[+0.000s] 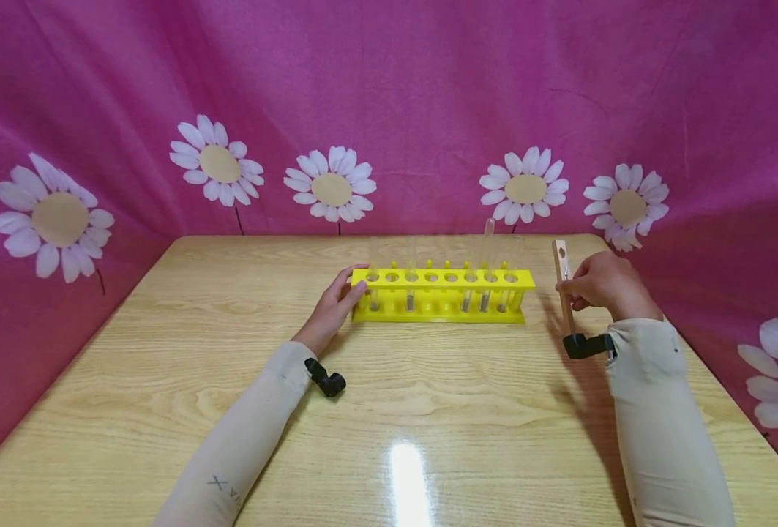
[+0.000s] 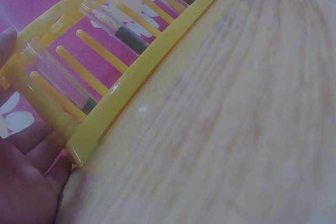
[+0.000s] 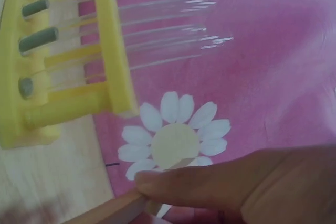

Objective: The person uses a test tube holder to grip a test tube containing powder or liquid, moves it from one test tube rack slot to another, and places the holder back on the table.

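Note:
A yellow test tube rack stands upright on the table. My left hand holds its left end, thumb at the front and fingers reaching behind. Several clear test tubes with dark grey contents stand in the rack; one test tube rises above the others. In the left wrist view, dark material fills the bottom of a tube. To the right of the rack, my right hand pinches a wooden test tube holder between thumb and fingers. The holder points away from the thumb in the right wrist view.
The wood-grain table spreads in front of the rack. A pink curtain with white flowers hangs behind and at both sides. Black camera mounts sit on both wrists, the right mount overlapping the holder's lower end.

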`<state>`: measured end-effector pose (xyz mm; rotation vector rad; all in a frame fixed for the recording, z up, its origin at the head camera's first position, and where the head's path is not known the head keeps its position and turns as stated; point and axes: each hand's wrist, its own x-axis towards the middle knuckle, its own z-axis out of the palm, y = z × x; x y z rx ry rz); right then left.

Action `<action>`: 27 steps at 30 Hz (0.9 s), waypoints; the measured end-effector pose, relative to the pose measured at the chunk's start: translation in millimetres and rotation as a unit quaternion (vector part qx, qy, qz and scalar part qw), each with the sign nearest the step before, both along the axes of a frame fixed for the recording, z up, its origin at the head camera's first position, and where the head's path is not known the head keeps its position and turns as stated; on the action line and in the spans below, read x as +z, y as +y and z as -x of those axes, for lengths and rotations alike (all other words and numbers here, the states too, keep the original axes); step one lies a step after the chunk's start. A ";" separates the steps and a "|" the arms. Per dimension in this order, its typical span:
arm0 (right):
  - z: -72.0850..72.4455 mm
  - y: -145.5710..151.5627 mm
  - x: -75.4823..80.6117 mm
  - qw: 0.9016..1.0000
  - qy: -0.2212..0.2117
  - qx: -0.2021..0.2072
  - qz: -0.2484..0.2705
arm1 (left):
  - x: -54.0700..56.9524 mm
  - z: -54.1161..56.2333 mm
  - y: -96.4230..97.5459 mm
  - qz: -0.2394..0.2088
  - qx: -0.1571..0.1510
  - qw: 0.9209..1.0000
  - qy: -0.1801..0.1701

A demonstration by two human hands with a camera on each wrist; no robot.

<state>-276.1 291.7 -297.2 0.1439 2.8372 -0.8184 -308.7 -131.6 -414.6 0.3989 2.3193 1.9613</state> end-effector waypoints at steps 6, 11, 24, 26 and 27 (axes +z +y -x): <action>6.4 4.9 -6.7 0.998 -0.054 0.018 0.015 | 1.1 1.2 -0.5 0.002 -0.001 1.000 0.001; 10.6 5.2 -11.8 0.993 -0.107 0.051 0.013 | 0.3 1.8 -0.6 0.001 -0.002 1.000 0.002; 11.5 7.8 -19.4 0.986 -0.145 0.077 0.010 | -2.2 2.0 -0.4 -0.009 -0.006 1.000 0.008; 11.6 7.6 -21.2 0.986 -0.148 0.075 0.010 | -2.7 1.9 -0.6 -0.011 -0.008 1.000 0.010; 11.5 7.6 -22.0 0.986 -0.149 0.074 0.011 | -2.9 1.7 -0.6 -0.011 -0.008 1.000 0.010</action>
